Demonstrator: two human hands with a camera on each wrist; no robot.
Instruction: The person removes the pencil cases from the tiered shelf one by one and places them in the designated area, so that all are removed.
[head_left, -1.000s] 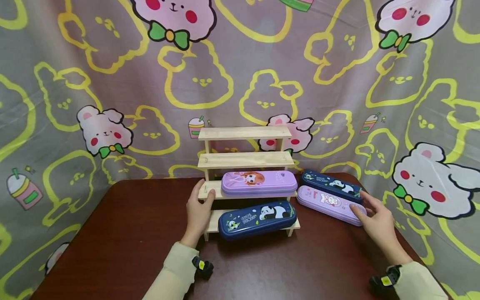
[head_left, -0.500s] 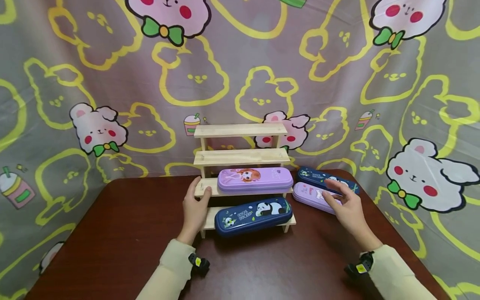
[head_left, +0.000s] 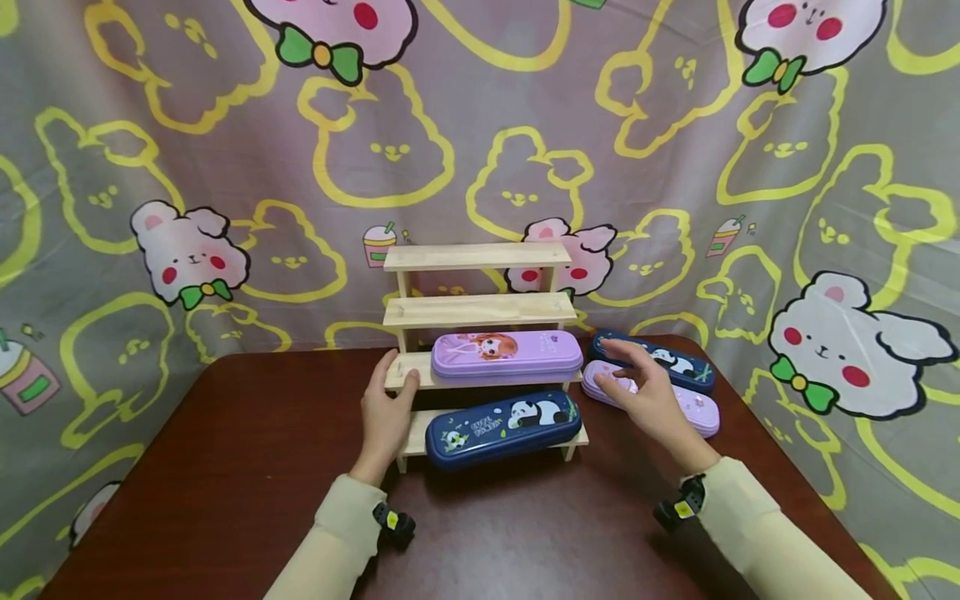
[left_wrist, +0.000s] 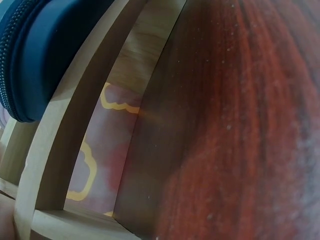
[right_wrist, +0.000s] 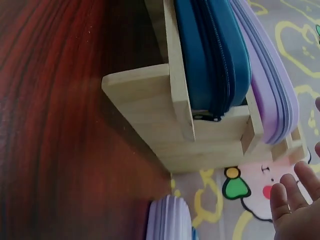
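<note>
My right hand (head_left: 651,398) floats just above the purple pencil case (head_left: 693,410) that lies on the bench (head_left: 225,467), right of the wooden rack (head_left: 480,308). My fingers (head_left: 618,360) are spread out and straight, and they hold nothing. I think I could knock the purple pencil case away if I come down too fast. It lies right next to a dark blue panda case (head_left: 667,363) behind it, so I might bump that one too, or grab both at once.

My wrist is close to the right end of the rack. A blue case (head_left: 502,419) sits on the lowest step and sticks out past the front edge. If my sleeve brushes it, I think it could slide off onto the bench. The purple girl case (head_left: 506,356) on the step above could get nudged as well.

My left hand (head_left: 386,412) rests on the left end of the rack. My thumb and fingers curl around the end of the second step. If I let go or push, the light rack could tip or scoot
</note>
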